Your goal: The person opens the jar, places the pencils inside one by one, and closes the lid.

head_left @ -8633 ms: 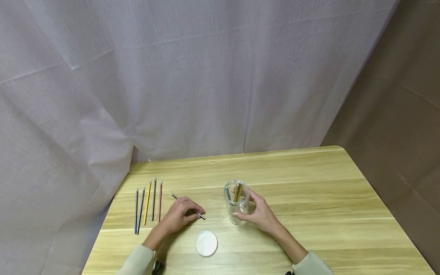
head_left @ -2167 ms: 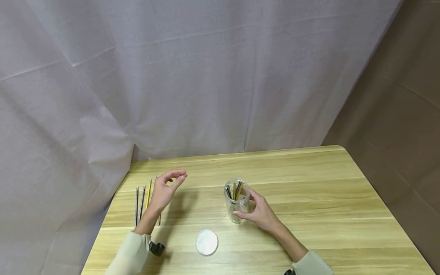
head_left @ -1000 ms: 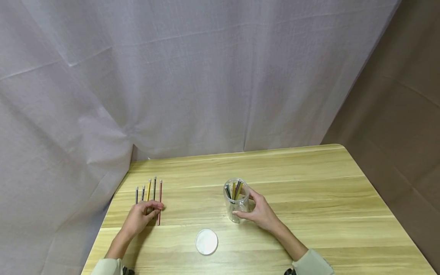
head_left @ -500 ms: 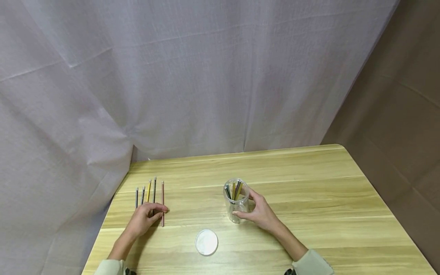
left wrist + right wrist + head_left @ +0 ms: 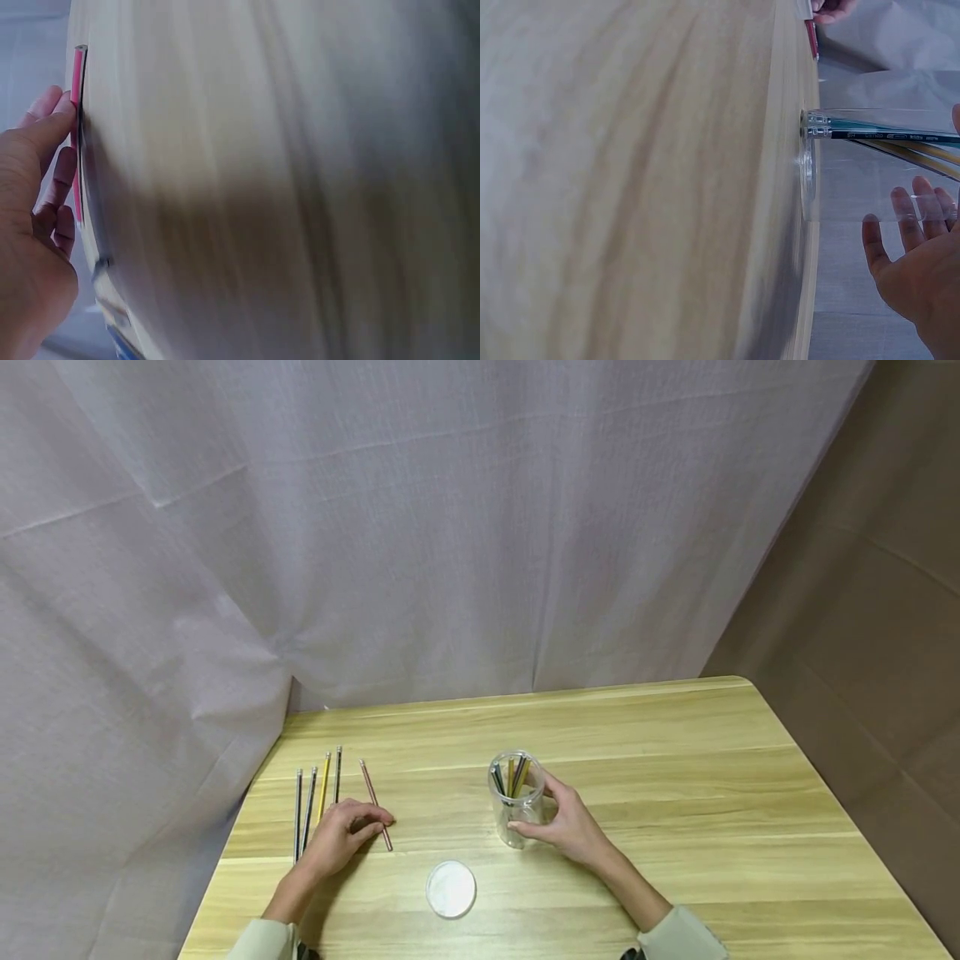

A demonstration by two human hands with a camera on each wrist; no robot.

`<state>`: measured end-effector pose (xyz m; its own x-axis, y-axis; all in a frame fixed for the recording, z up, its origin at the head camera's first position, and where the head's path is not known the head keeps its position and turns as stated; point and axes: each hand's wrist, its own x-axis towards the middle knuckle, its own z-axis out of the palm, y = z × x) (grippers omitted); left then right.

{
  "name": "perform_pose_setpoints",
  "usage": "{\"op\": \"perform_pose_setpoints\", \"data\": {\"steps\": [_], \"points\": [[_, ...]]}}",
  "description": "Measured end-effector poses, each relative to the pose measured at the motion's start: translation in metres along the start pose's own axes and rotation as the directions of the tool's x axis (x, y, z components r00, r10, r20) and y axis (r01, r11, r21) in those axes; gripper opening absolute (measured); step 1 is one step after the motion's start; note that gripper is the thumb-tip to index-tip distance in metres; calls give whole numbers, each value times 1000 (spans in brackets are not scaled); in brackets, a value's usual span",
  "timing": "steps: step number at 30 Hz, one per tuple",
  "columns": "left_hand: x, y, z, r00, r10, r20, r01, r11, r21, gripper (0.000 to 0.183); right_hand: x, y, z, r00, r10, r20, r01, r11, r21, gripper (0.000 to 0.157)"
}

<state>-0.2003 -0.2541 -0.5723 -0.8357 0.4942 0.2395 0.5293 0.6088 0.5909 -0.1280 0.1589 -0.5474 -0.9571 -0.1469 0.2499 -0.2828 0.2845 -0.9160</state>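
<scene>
My left hand (image 5: 341,839) pinches a red pencil (image 5: 370,782) between thumb and fingers, low over the table. The pencil slants, its eraser end pointing away from me. In the left wrist view the red pencil (image 5: 78,75) runs along the fingertips. With fingers and thumb around it, my right hand (image 5: 572,828) holds a clear jar (image 5: 506,817) standing upright. Several pencils (image 5: 512,777) lean inside the jar; in the right wrist view their eraser ends (image 5: 821,127) are at the jar's bottom. Left of my left hand, dark pencils (image 5: 297,810) and a yellow pencil (image 5: 325,785) lie side by side.
A round, whitish lid (image 5: 451,889) lies flat on the wooden table (image 5: 675,777), in front of the jar and between my forearms. Behind the table hangs a grey cloth (image 5: 420,543), and a brown one (image 5: 862,652) hangs at the right.
A dark pencil formerly under my left hand is gone from the table, and the jar holds more pencils. My left hand then took the red pencil, sliding it right and tilting it. The right hand stays.
</scene>
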Motion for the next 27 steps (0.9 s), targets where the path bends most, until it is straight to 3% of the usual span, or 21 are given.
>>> {"op": "perform_pose_setpoints", "data": {"steps": [9,18,23,27], "points": [[14,17,23,988,157,11,-157,987,-20,23,1,0,2,1000,2,2,-2,1000,6,91],[26,34,40,961,272,57,-275,960,56,23,1,0,1,1000,15,5,-15,1000,19,91],[33,46,49,940,330,89,-337,937,91,19,2,1,1,1000,10,2,-10,1000,11,91],[40,54,56,912,398,102,-409,904,127,17,2,3,2,1000,1,-5,-1,1000,-2,91]]}}
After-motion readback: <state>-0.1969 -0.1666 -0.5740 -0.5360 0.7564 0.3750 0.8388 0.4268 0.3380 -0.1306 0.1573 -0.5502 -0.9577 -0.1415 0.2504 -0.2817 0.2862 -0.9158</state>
